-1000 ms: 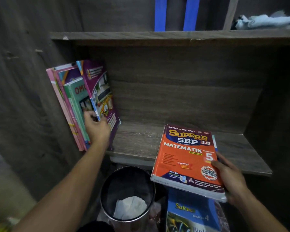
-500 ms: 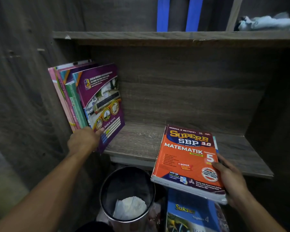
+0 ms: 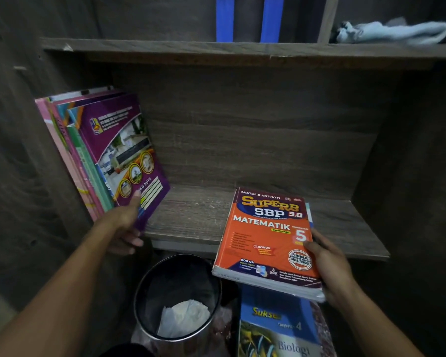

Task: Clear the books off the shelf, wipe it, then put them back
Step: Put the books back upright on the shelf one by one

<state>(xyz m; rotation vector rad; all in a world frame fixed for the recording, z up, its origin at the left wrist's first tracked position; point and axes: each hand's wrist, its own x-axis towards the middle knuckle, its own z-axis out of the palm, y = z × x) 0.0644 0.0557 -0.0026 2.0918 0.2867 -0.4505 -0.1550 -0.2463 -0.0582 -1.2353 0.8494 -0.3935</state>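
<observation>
Step in hand: honestly a toss-up. Books are being moved on or off the shelf board [image 3: 198,215], and one shot won't tell me which. Most of the board is bare, so I'd guess either late clearing or early put-back.

Left hand [image 3: 121,222]: pinching the bottom corner of the purple Buku Nota notebook [image 3: 124,150], thumb [image 3: 135,199] on the cover, fingers curled underneath. That notebook fronts the leaning books [image 3: 70,161] tilted against the left wall.

Right hand [image 3: 330,269]: clamped on the near right corner of the orange Matematik workbook [image 3: 265,235]. Its far end lies on the board, near end hangs past the front edge.

Next move: my guess, pick one hand first. The leaning row looks ready to slump if the notebook slides out, so support it.

Wiping: a pale cloth [image 3: 392,32] sits on the upper shelf, in neither hand.

Hard to see: something blue-edged peeks from under the workbook, can't tell what. Spines in the row are unreadable. The Biologi book [image 3: 276,328] below is cut off, right beside the metal bin [image 3: 144,292].
</observation>
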